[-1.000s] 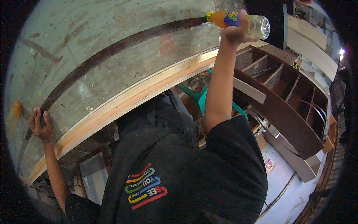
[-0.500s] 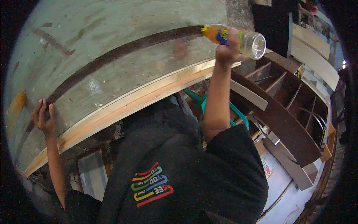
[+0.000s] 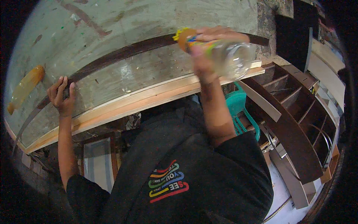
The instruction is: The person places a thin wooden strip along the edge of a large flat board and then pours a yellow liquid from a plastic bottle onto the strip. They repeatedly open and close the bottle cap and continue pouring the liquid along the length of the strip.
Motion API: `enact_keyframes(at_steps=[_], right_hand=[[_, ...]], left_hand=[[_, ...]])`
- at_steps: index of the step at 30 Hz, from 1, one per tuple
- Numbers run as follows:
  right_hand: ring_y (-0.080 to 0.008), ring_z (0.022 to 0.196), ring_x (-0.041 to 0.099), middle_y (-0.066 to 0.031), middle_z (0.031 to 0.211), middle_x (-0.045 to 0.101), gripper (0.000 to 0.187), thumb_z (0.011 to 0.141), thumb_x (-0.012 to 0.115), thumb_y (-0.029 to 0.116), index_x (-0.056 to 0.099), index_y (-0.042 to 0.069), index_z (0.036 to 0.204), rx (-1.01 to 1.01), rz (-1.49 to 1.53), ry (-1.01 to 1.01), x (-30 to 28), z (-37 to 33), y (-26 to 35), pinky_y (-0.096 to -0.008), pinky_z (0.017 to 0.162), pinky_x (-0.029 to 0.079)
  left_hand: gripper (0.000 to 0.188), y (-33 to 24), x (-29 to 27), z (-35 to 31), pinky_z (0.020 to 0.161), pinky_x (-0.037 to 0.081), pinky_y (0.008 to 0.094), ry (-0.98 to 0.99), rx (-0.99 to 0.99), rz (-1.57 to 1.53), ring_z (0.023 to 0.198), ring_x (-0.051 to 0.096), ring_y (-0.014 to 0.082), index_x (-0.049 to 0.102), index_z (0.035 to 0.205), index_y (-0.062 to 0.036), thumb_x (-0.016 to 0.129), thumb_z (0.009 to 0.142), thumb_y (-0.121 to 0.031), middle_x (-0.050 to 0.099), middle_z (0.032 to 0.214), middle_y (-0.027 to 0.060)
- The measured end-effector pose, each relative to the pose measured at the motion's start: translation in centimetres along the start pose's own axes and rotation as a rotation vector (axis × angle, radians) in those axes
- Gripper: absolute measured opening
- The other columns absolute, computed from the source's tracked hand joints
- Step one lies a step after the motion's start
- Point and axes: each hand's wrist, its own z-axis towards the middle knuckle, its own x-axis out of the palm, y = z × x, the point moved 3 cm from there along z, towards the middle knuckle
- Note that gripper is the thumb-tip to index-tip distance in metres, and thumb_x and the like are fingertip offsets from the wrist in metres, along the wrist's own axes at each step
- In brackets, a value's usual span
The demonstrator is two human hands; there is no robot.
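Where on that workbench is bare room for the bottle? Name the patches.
Bare board lies above the dark strip, and between that strip and the pale wooden edge, from left hand to right hand holding the bottle. Far left, an orange object takes the corner.

We see a clear plastic bottle [image 3: 223, 52] lying almost on its side in the air, its yellow cap end toward the left and its round base turned to the right and toward us. A bright, many-coloured label wraps the part near the cap; the rest is see-through and blurred. It hangs over a long dark brown strip [image 3: 112, 59], thin and narrow, that curves across the worn board from lower left to upper right, lying flat on it. The bottle's cap end is just above this strip.
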Motion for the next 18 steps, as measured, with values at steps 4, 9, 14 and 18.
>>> enact_keyframes(at_steps=[4, 9, 14, 18], right_hand=[[-0.023, 0.089, 0.062, -0.008, 0.102, 0.063, 0.038, 0.081, 0.07, 0.016, 0.051, 0.006, 0.113, 0.045, -0.026, -0.13, -4.6, 1.1, -1.7, -0.0409, 0.085, 0.054], [-0.0192, 0.083, 0.065, -0.0062, 0.092, 0.065, 0.023, 0.076, 0.081, 0.017, 0.067, 0.009, 0.092, 0.105, -0.005, 0.031, 0.3, -2.3, 0.0, -0.0368, 0.08, 0.055], [-0.0172, 0.066, 0.062, -0.0029, 0.072, 0.064, 0.043, 0.067, 0.087, 0.021, 0.061, 0.007, 0.097, -0.189, -0.026, 0.066, 5.7, -5.0, 0.7, -0.0293, 0.061, 0.052], [-0.0167, 0.077, 0.061, -0.0028, 0.087, 0.061, 0.039, 0.075, 0.083, 0.009, 0.058, 0.009, 0.105, 0.266, 0.204, -0.039, 1.0, -3.1, -0.3, -0.0322, 0.071, 0.054]], left_hand=[[0.033, -0.1, 0.0, 0.2, 0.086, 0.046, 0.0376, 0.016, -0.014, 0.001, 0.097, 0.063, 0.0216, 0.077, 0.108, -0.0103, 0.085, 0.076, -0.014, 0.072, 0.112, 0.0037], [0.032, -0.1, -0.1, 0.4, 0.086, 0.046, 0.0375, -0.003, 0.036, -0.035, 0.097, 0.063, 0.0216, 0.077, 0.107, -0.0095, 0.085, 0.076, -0.014, 0.072, 0.112, 0.0042], [0.032, -0.2, -0.2, 0.6, 0.085, 0.046, 0.0363, 0.01, 0.014, -0.022, 0.097, 0.063, 0.0214, 0.077, 0.106, -0.008, 0.085, 0.075, -0.013, 0.071, 0.111, 0.0053], [0.031, -0.1, -0.1, 0.7, 0.085, 0.046, 0.0359, -0.019, 0.043, -0.039, 0.096, 0.062, 0.022, 0.077, 0.106, -0.0083, 0.085, 0.076, -0.013, 0.071, 0.11, 0.0054]])
